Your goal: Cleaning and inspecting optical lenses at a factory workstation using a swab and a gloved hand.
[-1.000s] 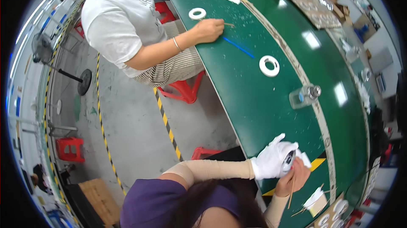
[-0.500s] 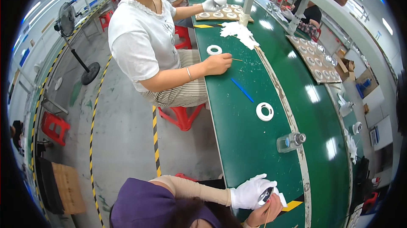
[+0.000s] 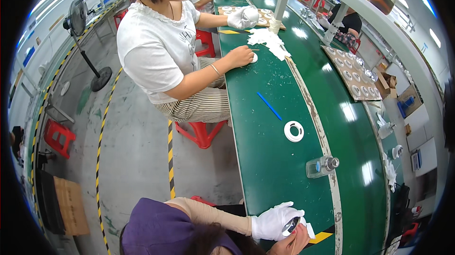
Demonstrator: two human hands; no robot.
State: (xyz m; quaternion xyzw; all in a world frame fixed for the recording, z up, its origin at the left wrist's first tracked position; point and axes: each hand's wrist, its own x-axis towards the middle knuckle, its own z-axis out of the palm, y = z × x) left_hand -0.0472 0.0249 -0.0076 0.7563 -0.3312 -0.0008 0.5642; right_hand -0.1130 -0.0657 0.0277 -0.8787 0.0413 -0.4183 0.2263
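My left hand (image 3: 272, 222), in a white glove with a beige sleeve above it, grips a small round part with a dark, shiny face (image 3: 290, 226) near the table's edge at the bottom. Close against that part is my bare right hand (image 3: 290, 241), its fingers pinched on a thin wooden stick (image 3: 294, 244). The stick's tip is hidden by the fingers. A white scrap, perhaps cloth or paper (image 3: 310, 231), shows just right of the hands. Farther up the green table (image 3: 284, 184) lies a white ring (image 3: 294, 131).
A clear bottle with a metal cap (image 3: 322, 166) stands right of my hands. Beyond lie a blue pen-like stick (image 3: 269, 106) and white cloths (image 3: 269, 41). A co-worker in white (image 3: 159, 51) sits along the table, one hand gloved. A board of round parts (image 3: 351, 72) rests on the right.
The view has shifted slightly. My hands stay together at the round part. The co-worker's bare hand has moved back and up over a white piece, and their gloved hand has turned.
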